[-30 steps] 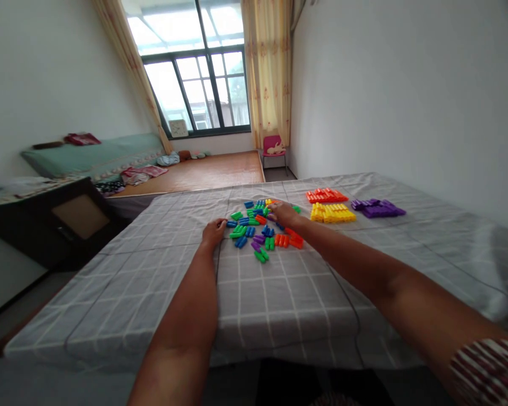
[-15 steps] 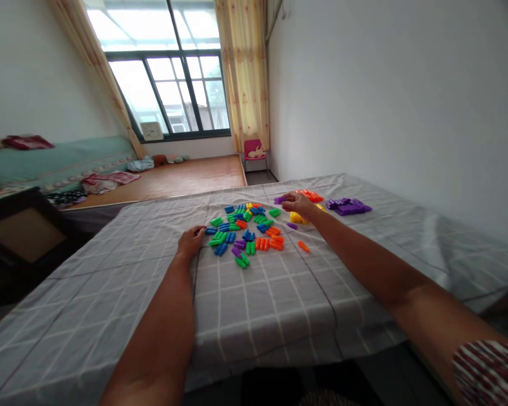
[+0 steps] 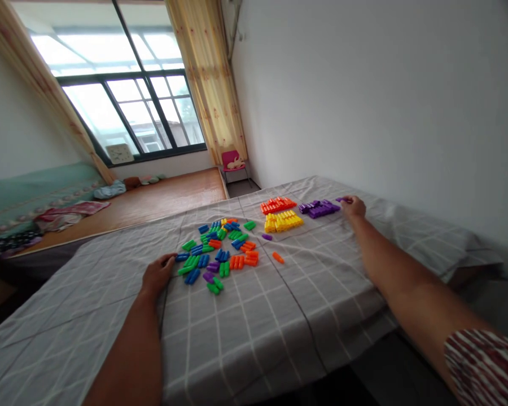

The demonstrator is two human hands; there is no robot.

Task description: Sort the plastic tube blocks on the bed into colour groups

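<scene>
My right hand pinches a small purple piece at the right end of the purple pile. On the left, my left hand rests on the cloth, its fingers closed at the edge of a blue piece; whether it grips that piece is hard to make out. Beside it lies a mixed scatter of green, blue, orange and purple pieces. A yellow pile and an orange-red pile sit left of the purple one. Single purple and orange pieces lie apart.
A grey checked cloth covers the table, which runs along a white wall on the right. Behind it are a wooden platform, a pink chair and a window with yellow curtains.
My right hand has moved right with its purple piece, from above the yellow pile to beyond the purple pile. The view has turned right. My left hand stays beside the blue piece.
</scene>
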